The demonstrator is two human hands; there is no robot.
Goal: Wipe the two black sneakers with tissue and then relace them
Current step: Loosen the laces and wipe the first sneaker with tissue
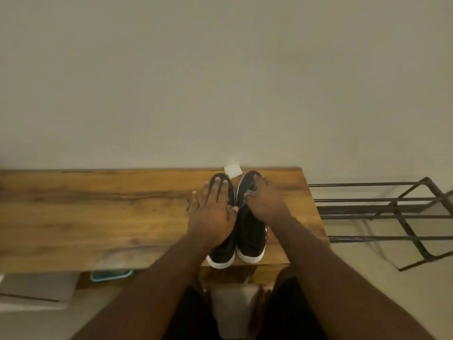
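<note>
A: Which step was in hand?

B: Hard to place. The two black sneakers (pixel 235 224) stood side by side, toes to the wall, heels at the near edge of the wooden surface (pixel 98 207). Patterned laces (pixel 250 193) were in them, loose ends trailing, and a folded tissue (pixel 232 171) lay just beyond the toes, untouched. I judged it the start, before wiping.

A: And the hands?

B: The left hand (pixel 212 214) lay flat on the left sneaker, fingers straight and spread, gripping nothing. The right hand (pixel 266 200) rested over the right sneaker, fingers bent down at the laces; whether it pinched one I could not tell.

A: Next move?

B: Probably one hand reaching past the toes for the tissue while the other steadied a shoe.
</note>
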